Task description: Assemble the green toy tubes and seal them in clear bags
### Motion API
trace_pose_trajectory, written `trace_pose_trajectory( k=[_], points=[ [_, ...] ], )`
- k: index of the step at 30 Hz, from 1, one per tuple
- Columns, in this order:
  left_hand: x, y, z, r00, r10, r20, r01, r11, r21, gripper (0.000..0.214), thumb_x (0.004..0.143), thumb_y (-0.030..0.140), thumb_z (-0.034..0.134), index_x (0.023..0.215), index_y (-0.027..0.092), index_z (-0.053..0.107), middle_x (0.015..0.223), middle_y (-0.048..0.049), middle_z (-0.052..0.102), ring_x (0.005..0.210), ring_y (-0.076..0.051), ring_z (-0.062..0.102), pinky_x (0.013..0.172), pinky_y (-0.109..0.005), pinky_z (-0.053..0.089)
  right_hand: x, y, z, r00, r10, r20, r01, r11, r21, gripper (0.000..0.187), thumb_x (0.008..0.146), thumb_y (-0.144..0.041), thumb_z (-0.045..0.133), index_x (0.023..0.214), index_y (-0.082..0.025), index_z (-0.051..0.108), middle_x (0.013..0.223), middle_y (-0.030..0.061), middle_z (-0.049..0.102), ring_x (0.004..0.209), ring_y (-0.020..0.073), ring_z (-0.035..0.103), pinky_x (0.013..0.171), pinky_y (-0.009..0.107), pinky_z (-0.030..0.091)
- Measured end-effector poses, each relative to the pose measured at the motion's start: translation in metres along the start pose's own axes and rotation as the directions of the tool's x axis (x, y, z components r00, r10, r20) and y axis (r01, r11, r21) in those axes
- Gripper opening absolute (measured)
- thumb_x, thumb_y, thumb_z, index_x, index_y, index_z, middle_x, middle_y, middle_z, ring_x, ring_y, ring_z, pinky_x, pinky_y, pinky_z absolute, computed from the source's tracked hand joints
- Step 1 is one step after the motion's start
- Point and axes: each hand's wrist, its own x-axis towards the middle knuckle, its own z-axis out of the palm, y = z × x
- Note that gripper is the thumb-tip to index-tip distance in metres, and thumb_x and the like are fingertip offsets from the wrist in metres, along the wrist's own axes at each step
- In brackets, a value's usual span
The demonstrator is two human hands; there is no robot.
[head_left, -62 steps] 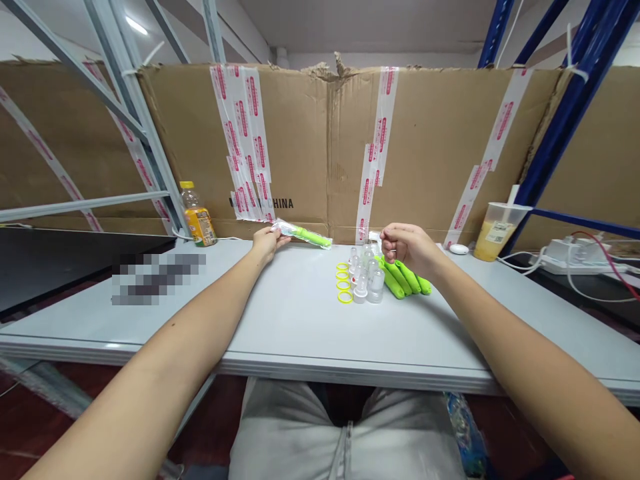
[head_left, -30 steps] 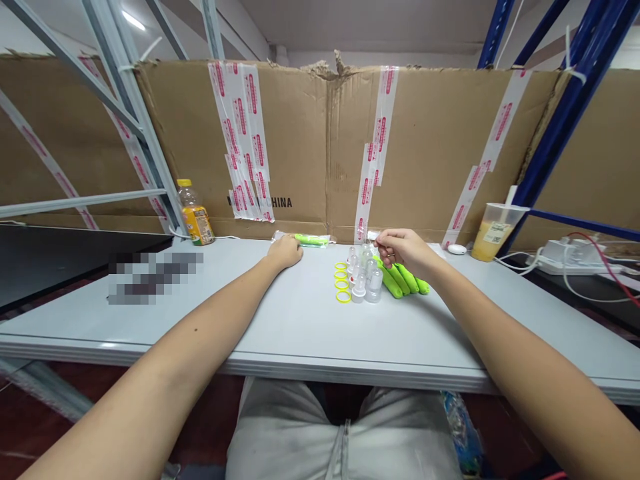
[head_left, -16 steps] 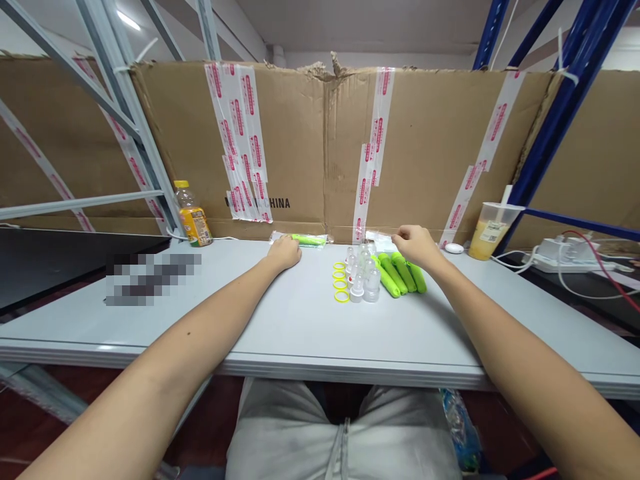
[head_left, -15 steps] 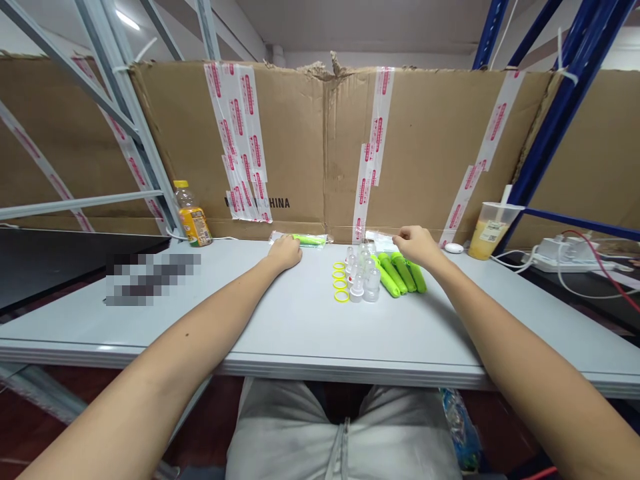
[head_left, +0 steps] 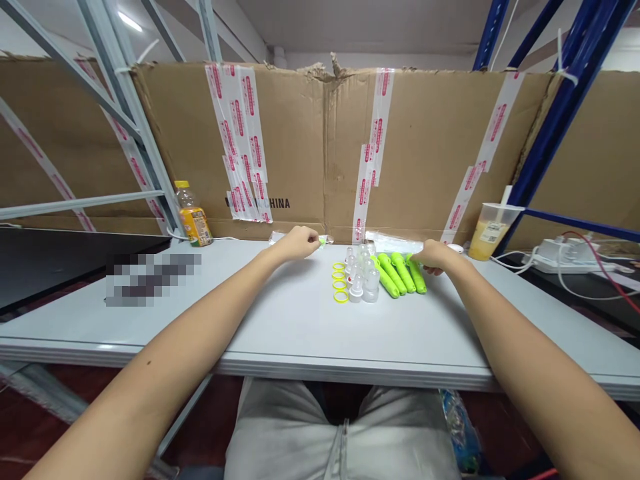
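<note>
My left hand is closed near the back of the table, its fingers curled in front of a clear plastic packet with a bit of green. What is between those fingers is hidden. At the right end of a row of bright green tapered tubes, my right hand is closed with its fingertips beside the last tube's upper end. I cannot tell whether it grips anything. Left of the tubes stand several clear plastic bottle-like pieces. A column of yellow rings lies beside them.
A clear flat packet lies behind the tubes, against the cardboard wall. An orange drink bottle stands at the back left. A lidded cup with a straw and a power strip are at the right.
My left hand has shifted right, uncovering part of the packet's left end. My right hand has moved right and nearer, from the flat packet to the last green tube.
</note>
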Motion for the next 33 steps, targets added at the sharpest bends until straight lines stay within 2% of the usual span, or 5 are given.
trace_pose_trajectory(
  k=[9, 20, 24, 27, 33],
  points=[
    [-0.023, 0.058, -0.012, 0.746, 0.069, 0.662, -0.036, 0.997, -0.063, 0.042, 0.073, 0.059, 0.062, 0.064, 0.018, 0.064, 0.063, -0.0005, 0.059, 0.056, -0.012, 0.045, 0.055, -0.027, 0.031, -0.007, -0.009, 0.006, 1.000, 0.003, 0.012, -0.003, 0.999, -0.034, 0.029, 0.078, -0.025, 0.071, 0.097, -0.004, 0.067, 0.059, 0.0102, 0.066, 0.052, 0.0201, 0.065, 0.048, 0.027, 0.050],
    [-0.025, 0.050, -0.006, 0.600, 0.203, 0.773, 0.149, 0.922, -0.358, 0.019, 0.058, 0.025, 0.071, 0.048, 0.019, 0.056, 0.046, 0.0028, 0.049, 0.040, -0.009, 0.038, 0.038, -0.022, 0.026, -0.012, -0.005, -0.014, 0.917, -0.075, -0.392, 0.086, 0.996, 0.011, 0.037, 0.078, -0.039, 0.065, 0.103, -0.011, 0.070, 0.095, 0.0196, 0.073, 0.087, 0.0294, 0.071, 0.071, 0.033, 0.050],
    [-0.023, 0.044, -0.023, 0.712, 0.284, 0.643, 0.181, 0.810, -0.558, 0.016, 0.060, 0.017, 0.066, 0.048, 0.018, 0.056, 0.046, 0.0013, 0.050, 0.042, -0.011, 0.046, 0.039, -0.023, 0.035, -0.026, -0.012, -0.021, 0.867, -0.125, -0.482, 0.290, 0.913, 0.285, 0.042, 0.080, -0.034, 0.065, 0.117, -0.014, 0.063, 0.108, 0.0167, 0.071, 0.082, 0.0248, 0.071, 0.067, 0.030, 0.051],
    [-0.020, 0.043, -0.026, 0.851, 0.283, 0.442, 0.129, 0.704, -0.699, 0.020, 0.066, 0.017, 0.064, 0.051, 0.018, 0.051, 0.054, -0.0005, 0.055, 0.048, -0.011, 0.053, 0.047, -0.024, 0.042, -0.045, -0.023, -0.023, 0.857, -0.300, -0.418, 0.506, 0.640, 0.579, 0.048, 0.084, -0.034, 0.063, 0.128, -0.017, 0.054, 0.108, 0.0129, 0.068, 0.062, 0.0178, 0.067, 0.053, 0.029, 0.051],
    [-0.014, 0.055, -0.012, 0.988, 0.152, -0.020, -0.093, 0.489, -0.867, 0.031, 0.073, 0.029, 0.076, 0.063, 0.016, 0.050, 0.059, -0.0003, 0.060, 0.047, -0.007, 0.054, 0.048, -0.022, 0.045, -0.088, -0.049, -0.017, 0.712, -0.693, -0.117, 0.503, 0.386, 0.773, 0.045, 0.085, -0.036, 0.066, 0.127, -0.021, 0.055, 0.099, 0.0070, 0.064, 0.061, 0.0159, 0.064, 0.044, 0.027, 0.049]
  ],
)
